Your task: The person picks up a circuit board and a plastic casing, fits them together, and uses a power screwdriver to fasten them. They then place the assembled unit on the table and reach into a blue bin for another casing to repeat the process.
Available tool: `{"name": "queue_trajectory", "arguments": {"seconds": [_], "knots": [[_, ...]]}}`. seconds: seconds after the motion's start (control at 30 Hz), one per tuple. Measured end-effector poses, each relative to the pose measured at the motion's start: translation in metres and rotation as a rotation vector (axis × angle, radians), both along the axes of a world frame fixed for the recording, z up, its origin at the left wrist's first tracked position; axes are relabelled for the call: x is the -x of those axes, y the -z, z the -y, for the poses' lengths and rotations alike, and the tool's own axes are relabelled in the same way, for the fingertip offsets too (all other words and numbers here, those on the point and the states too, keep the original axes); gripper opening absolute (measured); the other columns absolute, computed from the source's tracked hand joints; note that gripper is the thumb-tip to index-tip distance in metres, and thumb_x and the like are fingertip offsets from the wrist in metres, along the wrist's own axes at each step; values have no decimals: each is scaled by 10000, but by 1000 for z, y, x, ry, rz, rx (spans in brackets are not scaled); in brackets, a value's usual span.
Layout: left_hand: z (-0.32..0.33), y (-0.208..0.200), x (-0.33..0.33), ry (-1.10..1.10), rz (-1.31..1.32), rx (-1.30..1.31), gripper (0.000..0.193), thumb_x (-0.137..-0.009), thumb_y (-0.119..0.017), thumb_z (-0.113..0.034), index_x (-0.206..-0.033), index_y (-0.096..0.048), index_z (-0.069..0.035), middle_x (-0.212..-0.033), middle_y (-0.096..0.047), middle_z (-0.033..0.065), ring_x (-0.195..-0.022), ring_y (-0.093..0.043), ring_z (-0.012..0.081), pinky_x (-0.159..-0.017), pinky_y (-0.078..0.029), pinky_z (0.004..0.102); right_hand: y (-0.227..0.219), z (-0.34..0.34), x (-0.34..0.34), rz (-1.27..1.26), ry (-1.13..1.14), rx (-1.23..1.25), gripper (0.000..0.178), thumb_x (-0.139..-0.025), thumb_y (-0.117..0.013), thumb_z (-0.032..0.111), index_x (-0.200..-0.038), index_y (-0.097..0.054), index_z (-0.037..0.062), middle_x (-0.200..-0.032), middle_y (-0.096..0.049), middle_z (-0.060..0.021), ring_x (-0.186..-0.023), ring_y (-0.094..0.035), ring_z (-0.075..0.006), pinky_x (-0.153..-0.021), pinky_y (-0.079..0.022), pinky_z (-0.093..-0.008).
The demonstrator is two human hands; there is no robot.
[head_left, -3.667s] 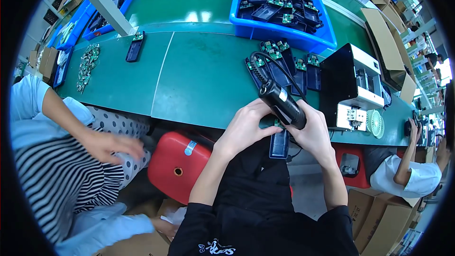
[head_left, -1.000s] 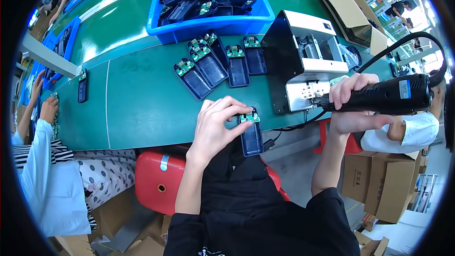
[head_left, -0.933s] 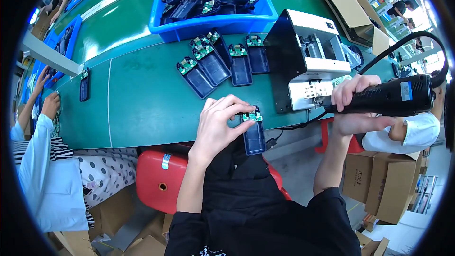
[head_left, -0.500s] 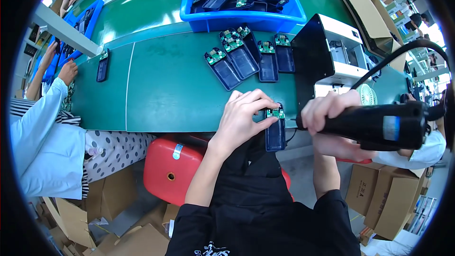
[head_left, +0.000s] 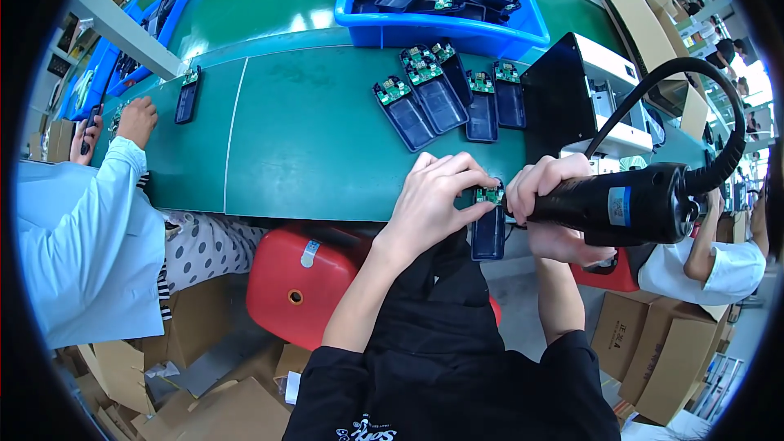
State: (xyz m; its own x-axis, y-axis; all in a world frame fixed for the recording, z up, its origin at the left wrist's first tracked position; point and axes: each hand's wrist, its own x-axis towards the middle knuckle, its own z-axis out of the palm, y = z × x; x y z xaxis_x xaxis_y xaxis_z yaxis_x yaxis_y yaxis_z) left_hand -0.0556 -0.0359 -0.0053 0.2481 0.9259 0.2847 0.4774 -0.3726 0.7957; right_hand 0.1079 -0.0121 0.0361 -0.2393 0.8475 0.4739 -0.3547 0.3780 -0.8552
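My left hand [head_left: 431,202] pinches the upper end of a dark blue plastic housing [head_left: 488,238] between thumb and fingers. A small green circuit board [head_left: 489,195] sits in that end, and the housing extends past the table's near edge. Wrapped in my right hand [head_left: 545,194] is a black electric screwdriver [head_left: 633,206], lying nearly level with its cord curving off the back. Its front end is right beside the circuit board; my fingers hide the tip, so contact cannot be told. Beyond my hands, several similar housings with boards [head_left: 435,106] lie on the green table, some overlapping.
A blue bin [head_left: 441,30] heaped with such housings stands at the back. At right is a black-and-white machine [head_left: 563,86]. One housing [head_left: 188,96] lies at left, near a co-worker's hand [head_left: 137,121]. A red stool [head_left: 298,294] and cardboard boxes [head_left: 661,343] are below.
The screwdriver has come left, closing the gap to the circuit board. My left hand keeps its pinch on the housing. The whole view has shifted slightly, and the co-worker's hands at left have moved.
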Motion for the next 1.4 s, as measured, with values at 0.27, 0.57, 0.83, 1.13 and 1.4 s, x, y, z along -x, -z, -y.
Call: {"name": "queue_trajectory", "arguments": {"seconds": [0.27,0.57,0.83,1.13,1.4], "knots": [[-1,3,-1,-2,4,-26,264,-692,-821,-156,-926,-702,-129,-922,-664,-37,-812,-616,139,-737,-364,296,2,1,2,21,10,16,964,-630,-431,981,-897,-439,55,-616,-484,-48,-484,-476,-137,-467,-427,-264],[-5,8,6,68,-7,-47,254,-707,-814,-176,-936,-717,-127,-908,-659,-32,-704,-569,131,-734,-354,291,15,10,8,-2,32,113,980,-633,-376,986,-895,-434,44,-623,-476,-23,-497,-480,-103,-464,-379,-211],[-5,11,3,102,-4,-75,275,-717,-812,-193,-963,-715,-116,-921,-658,-16,-760,-583,166,-747,-363,300,19,14,7,18,60,64,933,-668,-444,947,-881,-416,40,-582,-471,-31,-463,-468,-124,-451,-409,-235],[-1,1,-3,96,-168,-102,305,-750,-800,-196,-1012,-693,-83,-961,-671,64,-892,-635,259,-778,-471,376,21,23,-6,-141,29,47,883,-692,-563,867,-926,-451,22,-644,-478,-54,-514,-500,-158,-473,-418,-264],[-117,-102,27,-278,-311,-619,270,-823,-730,-231,-996,-669,-32,-1016,-683,118,-955,-632,287,-819,-478,401,59,33,-52,-307,289,-163,840,-701,-668,782,-939,-494,-4,-649,-537,-94,-529,-540,-184,-502,-470,-277]]}}
